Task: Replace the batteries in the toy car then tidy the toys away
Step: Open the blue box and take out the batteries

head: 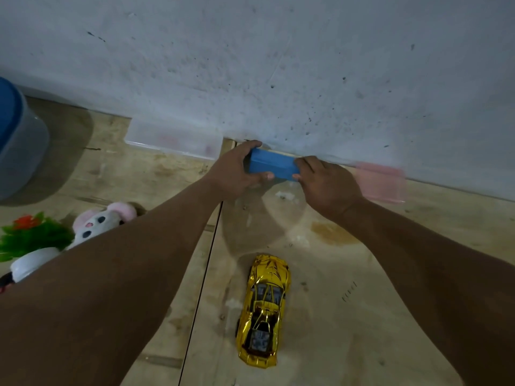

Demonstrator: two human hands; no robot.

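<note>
Head view: a person reaches both arms out over a wooden table (320,274) set against a pale wall (278,65).
Blue box: a blue box (274,166) is held at the wall's foot, well beyond the gold toy car (263,310).
Left hand: the left hand (237,171) is clamped on the box's left end.
Right hand: the right hand (326,185) grips its right end.
Toy car: upright on the table, between the forearms.
Left of the car: a plush mouse (97,221) and a potted plastic plant (30,240).
</note>
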